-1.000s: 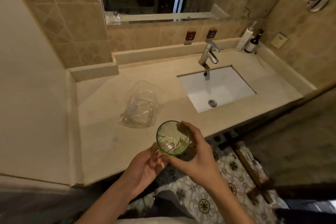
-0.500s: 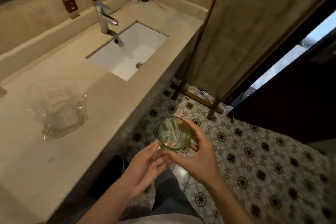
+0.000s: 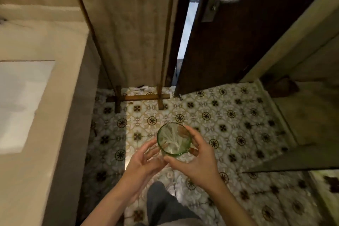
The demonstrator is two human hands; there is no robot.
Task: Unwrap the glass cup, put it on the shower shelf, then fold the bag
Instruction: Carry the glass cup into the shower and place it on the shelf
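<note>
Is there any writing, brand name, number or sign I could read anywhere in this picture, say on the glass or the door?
None can be read.
The green glass cup shows only pale etched streaks, no letters.
The door and its handle plate carry no legible mark.
The floor tiles bear only patterns.

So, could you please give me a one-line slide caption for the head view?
Both hands, right and left, hold an unwrapped green glass cup above patterned floor tiles.
</note>
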